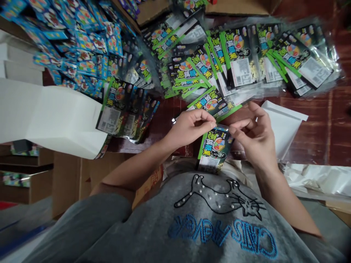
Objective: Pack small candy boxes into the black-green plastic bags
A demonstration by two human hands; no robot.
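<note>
A black and green candy pouch (216,144) hangs at the table's front edge, close to my body. My left hand (193,126) pinches its top edge at the left corner, thumb against forefinger. At the right corner, my right hand (253,135) grips the same edge with thumb and forefinger, its other fingers raised. A clear strip shows along the top between the two hands. Just beyond my left hand lie more green-edged pouches (210,100). Beside my right hand, a white paper piece (282,126) rests on the table.
Blue candy packets (85,47) are heaped at the far left. Black pouches in clear wrap (238,47) spread across the back of the dark red table (323,135). A white sheet or box flap (49,117) juts in at left. Cardboard boxes (70,179) stand below the left edge.
</note>
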